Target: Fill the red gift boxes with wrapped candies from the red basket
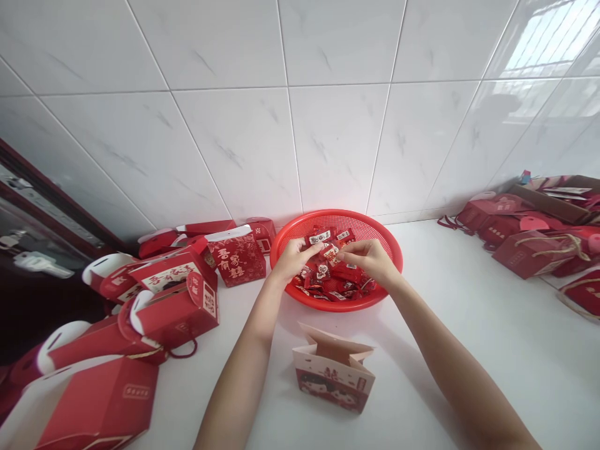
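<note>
Above the red basket (395, 240), the left hand (293, 260) and right hand (370, 259) angle inward, thumbs and fingers nearly closed, pinching a wrapped candy (330, 252) between them.

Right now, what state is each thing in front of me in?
Paper bag: upright, top open.
Red basket: open, holding wrapped pieces.
Wrapped pieces: loosely piled.
Cardboard box, far right: open, things inside.
Left hand: over basket, grip unclear.
Right hand: over basket, fingers bent, grip unclear.
</note>
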Available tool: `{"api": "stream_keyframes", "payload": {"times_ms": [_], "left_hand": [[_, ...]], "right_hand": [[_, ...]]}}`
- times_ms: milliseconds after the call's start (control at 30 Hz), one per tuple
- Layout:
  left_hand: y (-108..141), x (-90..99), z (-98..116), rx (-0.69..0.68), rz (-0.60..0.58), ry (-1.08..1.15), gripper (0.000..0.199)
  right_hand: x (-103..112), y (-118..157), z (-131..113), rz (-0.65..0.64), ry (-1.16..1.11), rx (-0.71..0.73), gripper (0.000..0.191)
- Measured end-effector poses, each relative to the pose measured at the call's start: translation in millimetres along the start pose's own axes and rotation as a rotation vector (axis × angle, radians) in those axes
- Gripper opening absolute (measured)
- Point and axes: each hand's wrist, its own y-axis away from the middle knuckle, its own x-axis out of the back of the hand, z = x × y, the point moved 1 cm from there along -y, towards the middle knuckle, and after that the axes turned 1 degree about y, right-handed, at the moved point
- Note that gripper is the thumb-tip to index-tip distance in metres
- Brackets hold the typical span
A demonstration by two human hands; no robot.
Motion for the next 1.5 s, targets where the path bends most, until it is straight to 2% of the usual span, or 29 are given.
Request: {"api": "stream_keyframes", "payload": {"times_ms": [133,467,567,700,867,1167,1500], "left_hand": [[2.0,-0.9,2.2,0.01,-0.034,-0.028,0.052],[3.1,-2.1,4.3,-0.076,-0.105,-0.115,0.052],[1.6,-1.4,2.3,-0.124,-0.091,-0.149,0.053],[1.0,-1.1,1.5,-0.174,-0.047,-0.182,0.051],[2.3,-1.9,2.7,-0.206,-0.037,-0.186,0.045],[3.5,-2.6,3.9,-0.158,-0.079,-0.126,0.049],[3.8,-1.8,3.6,-0.113,-0.012,-0.088,0.052]], "right_hand": [[1.3,-0.7,1.4,0.065,0.006,-0.018,0.022],[0.1,0.6,-0.9,0.089,0.012,0.014,0.023],[-1.0,0.6,0.5,0.036,-0.083,0.039,0.025],[-5.2,-0.8,4.3,-0.004,-0.084,0.089,0.045],[-8.9,-1.1,6.5,0.014,-0.031,0.127,0.036],[-6.9,1.0,4.5,0.059,0.112,0.204,0.022],[-7.6,1.1,3.0,0.044,-0.019,0.213,0.036]]}}
